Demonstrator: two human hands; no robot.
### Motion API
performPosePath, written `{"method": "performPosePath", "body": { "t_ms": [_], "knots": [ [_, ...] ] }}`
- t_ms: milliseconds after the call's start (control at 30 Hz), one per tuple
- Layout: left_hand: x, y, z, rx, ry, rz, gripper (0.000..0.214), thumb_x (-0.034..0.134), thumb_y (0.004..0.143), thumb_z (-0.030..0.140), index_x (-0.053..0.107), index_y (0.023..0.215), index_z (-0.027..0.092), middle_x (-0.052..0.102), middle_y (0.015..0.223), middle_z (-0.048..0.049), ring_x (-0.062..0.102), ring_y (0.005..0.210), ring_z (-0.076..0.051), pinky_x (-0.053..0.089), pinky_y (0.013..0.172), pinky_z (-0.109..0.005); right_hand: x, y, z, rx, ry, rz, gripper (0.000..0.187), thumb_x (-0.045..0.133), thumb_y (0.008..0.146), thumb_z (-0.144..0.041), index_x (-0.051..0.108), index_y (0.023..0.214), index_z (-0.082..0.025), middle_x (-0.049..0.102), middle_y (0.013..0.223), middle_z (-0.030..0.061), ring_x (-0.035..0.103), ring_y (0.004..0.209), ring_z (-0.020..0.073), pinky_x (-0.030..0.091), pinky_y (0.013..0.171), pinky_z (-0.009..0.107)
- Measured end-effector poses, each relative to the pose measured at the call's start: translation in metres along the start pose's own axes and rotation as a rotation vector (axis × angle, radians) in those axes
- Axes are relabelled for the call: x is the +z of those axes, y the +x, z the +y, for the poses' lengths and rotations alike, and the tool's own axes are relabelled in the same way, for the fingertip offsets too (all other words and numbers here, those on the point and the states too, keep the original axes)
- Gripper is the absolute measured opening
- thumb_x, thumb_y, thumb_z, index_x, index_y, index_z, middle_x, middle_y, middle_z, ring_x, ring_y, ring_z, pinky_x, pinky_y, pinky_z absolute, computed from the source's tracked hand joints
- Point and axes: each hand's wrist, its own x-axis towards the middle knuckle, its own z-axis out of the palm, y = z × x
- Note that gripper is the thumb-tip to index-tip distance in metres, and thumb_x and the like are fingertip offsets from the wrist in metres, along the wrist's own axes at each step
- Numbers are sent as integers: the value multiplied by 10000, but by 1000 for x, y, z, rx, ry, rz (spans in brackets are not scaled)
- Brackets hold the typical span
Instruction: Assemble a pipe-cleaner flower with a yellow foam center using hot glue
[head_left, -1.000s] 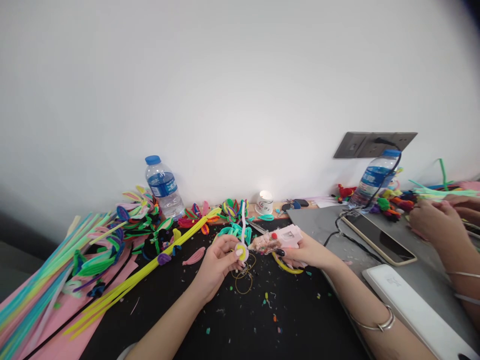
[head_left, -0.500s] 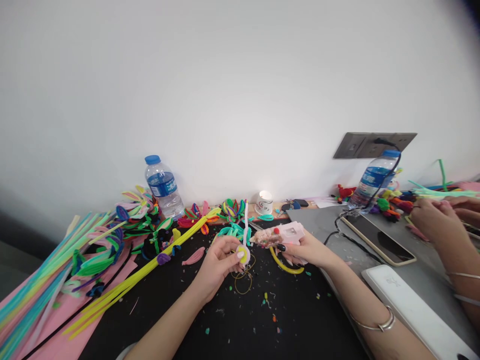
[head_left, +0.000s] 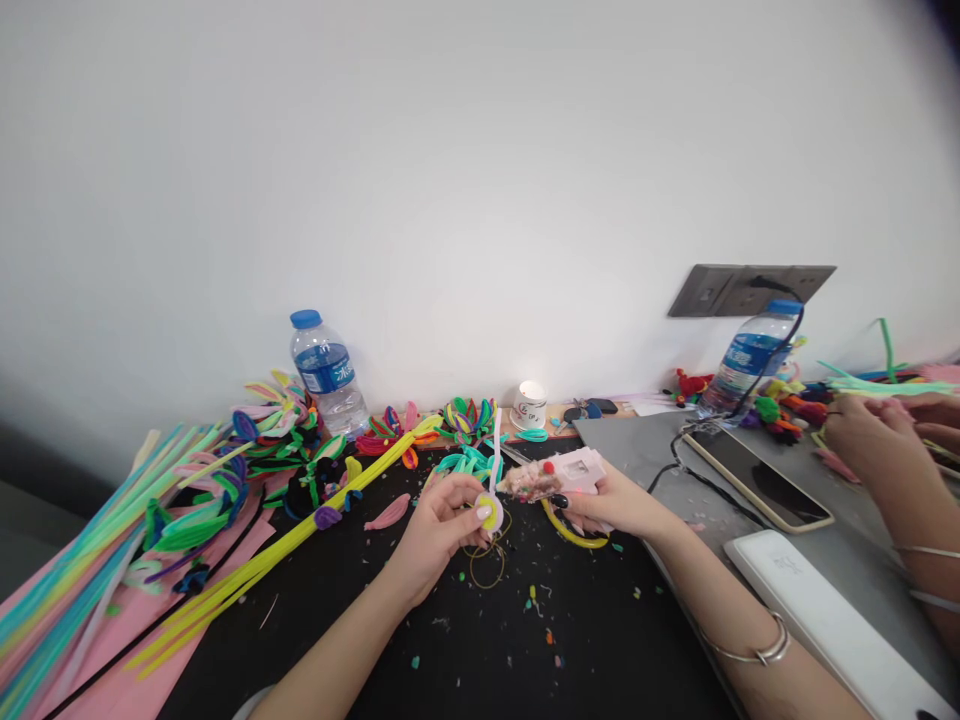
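Note:
My left hand point(head_left: 442, 528) pinches a small yellow and pink pipe-cleaner coil point(head_left: 489, 513) with a white stem rising from it. My right hand point(head_left: 611, 503) grips a pink glue gun point(head_left: 564, 474). The gun's nozzle points left and sits just beside the coil. Both hands hover over the black table point(head_left: 480, 640). A yellow loop point(head_left: 574, 535) lies under my right hand.
Bundles of coloured pipe cleaners point(head_left: 112, 540) and pipe-cleaner flowers point(head_left: 465, 418) lie on the left and at the back. Two water bottles point(head_left: 326, 375) and a small cup point(head_left: 529, 405) stand by the wall. Another person's hands point(head_left: 874, 440) work at the right beside a tablet point(head_left: 757, 480) and a white box point(head_left: 832, 625).
The glue gun rose slightly and came back beside the coil. My left hand shifted the coil a little to the right and down.

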Motion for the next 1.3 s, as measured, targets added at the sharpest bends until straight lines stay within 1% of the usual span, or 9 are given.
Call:
{"method": "performPosePath", "body": {
  "t_ms": [167, 367, 433, 567, 700, 800, 933, 1000, 1300],
  "knots": [
    [2, -1, 2, -2, -11, 16, 323, 832, 632, 281, 614, 847, 178, 652, 721, 19, 599, 561, -96, 479, 543, -217, 0, -1, 1, 23, 30, -15, 323, 693, 735, -402, 484, 773, -159, 524, 490, -52, 378, 369, 45, 271, 349, 166],
    [-2, 0, 1, 5, -5, 18, 289, 809, 668, 251, 613, 867, 179, 658, 738, 18, 599, 567, -89, 484, 558, -214, -1, -3, -5, -20, 55, -85, 328, 668, 768, -411, 532, 858, -126, 463, 446, -81, 328, 350, 37, 222, 342, 166],
    [-3, 1, 0, 9, -7, 23, 283, 804, 674, 242, 611, 870, 178, 656, 738, 16, 601, 573, -91, 483, 560, -213, -2, -3, -6, -28, 49, -99, 315, 655, 781, -389, 547, 890, -114, 457, 443, -83, 333, 353, 40, 229, 343, 165],
    [-3, 2, 1, 19, -17, 30, 276, 798, 680, 237, 608, 872, 181, 655, 739, 18, 600, 576, -92, 487, 567, -216, -3, -4, -4, -11, 7, -144, 274, 633, 793, -332, 571, 918, -96, 501, 460, -64, 349, 355, 44, 261, 347, 166],
    [-2, 1, 2, 24, -20, 38, 286, 807, 666, 251, 606, 857, 180, 651, 730, 18, 596, 573, -94, 485, 562, -217, -3, -5, -5, -32, 19, -188, 275, 629, 799, -353, 580, 905, -104, 450, 428, -84, 357, 354, 51, 268, 356, 169],
    [-3, 1, 2, 17, -10, 37, 290, 810, 662, 256, 607, 855, 179, 649, 722, 17, 597, 574, -97, 480, 559, -217, -3, -5, -7, -45, 51, -169, 348, 634, 801, -418, 563, 944, -109, 438, 434, -92, 332, 352, 44, 240, 348, 164],
    [-5, 0, -1, 4, 8, 12, 286, 800, 676, 255, 608, 875, 184, 661, 758, 9, 602, 584, -100, 480, 562, -222, -2, -5, -8, -20, 34, -87, 426, 664, 769, -477, 539, 935, -104, 501, 481, -64, 326, 357, 36, 228, 337, 166],
    [-5, 1, -2, 2, 12, 5, 285, 800, 676, 259, 609, 874, 187, 663, 764, 9, 602, 584, -100, 479, 559, -222, -1, -5, -8, -7, 39, -68, 446, 672, 760, -487, 530, 948, -108, 515, 501, -58, 329, 366, 35, 231, 341, 166],
    [0, -1, 2, -1, 15, 18, 309, 819, 643, 282, 613, 851, 185, 658, 741, 14, 594, 562, -96, 473, 548, -223, -2, -4, -5, 7, 40, -75, 423, 666, 771, -477, 539, 948, -115, 474, 487, -70, 336, 378, 43, 233, 353, 168]
  ]
}}
